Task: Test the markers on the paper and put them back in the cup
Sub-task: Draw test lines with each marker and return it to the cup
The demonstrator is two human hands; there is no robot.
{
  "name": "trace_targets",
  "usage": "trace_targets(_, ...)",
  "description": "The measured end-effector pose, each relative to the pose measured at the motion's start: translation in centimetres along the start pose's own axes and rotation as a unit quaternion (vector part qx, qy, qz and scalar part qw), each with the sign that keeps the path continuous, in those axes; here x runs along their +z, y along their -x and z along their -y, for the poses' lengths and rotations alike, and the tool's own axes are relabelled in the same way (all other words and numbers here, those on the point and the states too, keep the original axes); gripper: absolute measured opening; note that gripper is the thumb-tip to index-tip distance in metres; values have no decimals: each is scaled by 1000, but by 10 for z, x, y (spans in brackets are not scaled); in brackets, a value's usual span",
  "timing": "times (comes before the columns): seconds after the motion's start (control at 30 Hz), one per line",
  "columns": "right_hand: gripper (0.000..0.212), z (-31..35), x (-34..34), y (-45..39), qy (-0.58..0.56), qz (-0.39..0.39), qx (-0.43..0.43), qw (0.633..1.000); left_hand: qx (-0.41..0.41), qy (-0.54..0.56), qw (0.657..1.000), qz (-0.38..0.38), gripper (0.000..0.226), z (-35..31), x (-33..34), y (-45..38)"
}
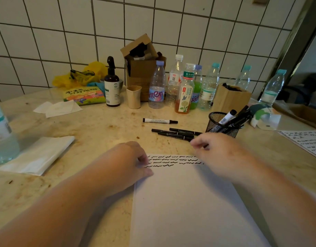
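Both hands (128, 157) rest curled on paper (187, 202)

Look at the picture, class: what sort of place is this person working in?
Probably a kitchen or utility corner at home, used as a makeshift desk. The white tiled wall rises behind a stained stone counter, and drink bottles and a spray bottle crowd its back.

Your right hand (219, 148) is motion-blurred, so you can't tell whether its fingers hold anything. It covers the pens' (173, 133) near ends. The paper (189, 202) runs off the bottom edge.
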State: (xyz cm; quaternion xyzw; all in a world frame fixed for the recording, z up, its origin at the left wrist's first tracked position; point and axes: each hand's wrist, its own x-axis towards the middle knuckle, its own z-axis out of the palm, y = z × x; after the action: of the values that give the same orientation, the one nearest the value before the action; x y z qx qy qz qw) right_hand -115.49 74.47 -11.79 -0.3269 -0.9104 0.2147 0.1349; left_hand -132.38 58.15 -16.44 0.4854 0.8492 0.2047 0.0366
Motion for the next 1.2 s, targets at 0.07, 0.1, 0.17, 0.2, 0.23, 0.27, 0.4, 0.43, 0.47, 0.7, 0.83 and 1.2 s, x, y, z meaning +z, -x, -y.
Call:
trace_targets(0.07,26,11,-1,-1,98,74,13,992,10,-5,1000,8,26,-1,0,0)
trace_targets(0.1,28,15,0,-4,133,91,21,987,14,-5,1000,10,27,-1,0,0)
trace_targets(0.17,26,20,4,-17,180,89,22,979,20,-7,1000,11,30,-1,0,0)
trace_targets(0.2,27,20,8,-27,197,79,21,977,24,-10,1000,11,32,-1,0,0)
trace_targets(0.23,31,20,12,-36,212,69,22,975,27,-11,1000,9,34,-1,0,0)
trace_targets(0.27,35,20,16,-45,228,60,24,972,30,-10,999,8,36,-1,0,0)
trace_targets(0.4,43,18,32,-63,293,26,20,956,42,-19,999,5,40,1,0,1)
trace_targets(0.43,44,16,36,-66,304,24,19,952,45,-26,999,4,41,2,0,1)
trace_targets(0.47,45,15,38,-68,312,21,18,950,48,-30,998,2,41,2,1,1)
trace_targets(0.7,35,4,40,-73,342,19,-10,939,53,-36,998,-2,41,2,1,1)
trace_targets(0.83,21,5,34,-68,330,17,-34,943,46,-31,998,1,40,0,0,2)
trace_targets(1.2,9,2,20,4,-351,26,-22,936,16,40,999,4,36,-11,-6,8)
